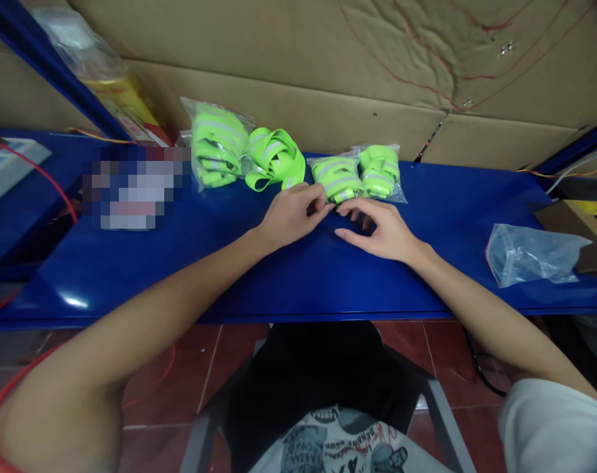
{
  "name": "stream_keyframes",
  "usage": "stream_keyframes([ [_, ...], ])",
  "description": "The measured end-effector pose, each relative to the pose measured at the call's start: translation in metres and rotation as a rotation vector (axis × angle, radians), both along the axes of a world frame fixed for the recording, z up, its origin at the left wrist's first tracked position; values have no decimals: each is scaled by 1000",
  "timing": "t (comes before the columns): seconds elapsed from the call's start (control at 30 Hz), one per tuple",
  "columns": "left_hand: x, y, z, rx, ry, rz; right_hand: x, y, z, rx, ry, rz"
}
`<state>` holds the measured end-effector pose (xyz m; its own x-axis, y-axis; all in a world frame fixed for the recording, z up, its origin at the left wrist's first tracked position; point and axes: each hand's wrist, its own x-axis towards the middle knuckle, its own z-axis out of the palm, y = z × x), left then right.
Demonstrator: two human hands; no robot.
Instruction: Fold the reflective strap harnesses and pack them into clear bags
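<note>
My left hand (297, 213) is at the front edge of a clear bag with a rolled neon-green reflective strap (336, 176). Its fingers are curled in towards the thumb; what lies between them, if anything, is hidden. Close by on the right, my right hand (384, 230) has its thumb and fingers apart, with nothing seen between them. Its fingertips come near the left hand's and the same bag. Behind the right hand lies a second bagged green strap (379, 169). Beyond the left hand is a loose, unbagged green strap (276, 157), beside a fuller bag of green strap (219, 148).
The blue table (298, 282) backs onto a cardboard wall (288, 105). An empty clear zip bag (534, 256) lies at right, by a cardboard box (586, 230). At left are a yellow-labelled bottle (123, 98), a blurred-out item (135, 194) and a red cable (42, 174).
</note>
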<state>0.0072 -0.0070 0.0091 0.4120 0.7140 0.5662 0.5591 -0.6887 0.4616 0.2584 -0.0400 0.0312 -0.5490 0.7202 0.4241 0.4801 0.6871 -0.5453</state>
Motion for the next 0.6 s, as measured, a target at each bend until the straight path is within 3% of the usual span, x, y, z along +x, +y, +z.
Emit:
stream_keyframes([
  [0.17,-6,4,6,126,102,17,-3,3,-2,14,-57,90],
  [0.27,-17,17,6,129,98,140,-2,4,-4,-19,-173,85],
  [0.4,-35,45,-4,154,93,322,-3,4,-7,-69,-287,106],
  [0.6,-54,78,-18,15,217,382,-16,10,-10,-9,-289,-49],
])
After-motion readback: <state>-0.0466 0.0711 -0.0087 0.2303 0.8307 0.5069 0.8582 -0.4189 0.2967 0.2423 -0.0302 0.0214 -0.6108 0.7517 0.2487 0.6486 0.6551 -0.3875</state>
